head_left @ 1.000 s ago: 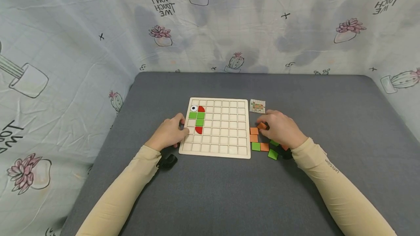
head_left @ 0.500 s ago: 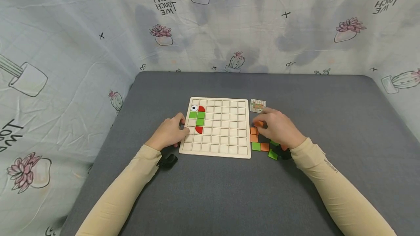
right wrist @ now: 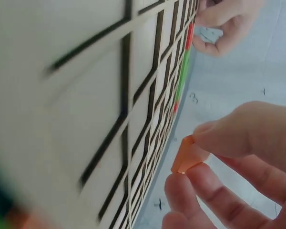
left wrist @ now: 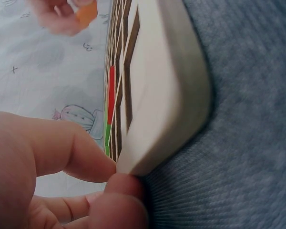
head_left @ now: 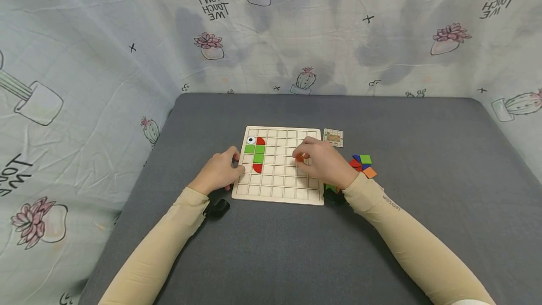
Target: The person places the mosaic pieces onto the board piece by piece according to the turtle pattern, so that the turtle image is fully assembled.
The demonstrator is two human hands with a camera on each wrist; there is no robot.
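A pale wooden grid board (head_left: 279, 194) lies on the table; set in its left part are a white eye tile (head_left: 251, 140), red quarter-round tiles (head_left: 257, 168) and several green square tiles (head_left: 258, 158). My left hand (head_left: 217, 169) pinches the board's left edge between thumb and fingers, as the left wrist view shows up close. Over the right half of the board, my right hand (head_left: 322, 161) holds an orange tile (right wrist: 185, 155) by its edges between thumb and fingertips. In the right wrist view that tile is raised clear of the grid.
Right of the board lie loose red (head_left: 355, 164), blue, green (head_left: 365, 159) and orange tiles (head_left: 370, 172), partly hidden by the right arm. A small pattern card (head_left: 333, 137) sits at the board's upper right corner. The grey table (head_left: 271, 253) meets a printed cloth (head_left: 271, 51) behind.
My right hand has moved left from the loose tiles to above the board, carrying the orange tile. The tiles it was covering now show. My left hand has stayed at the board's edge.
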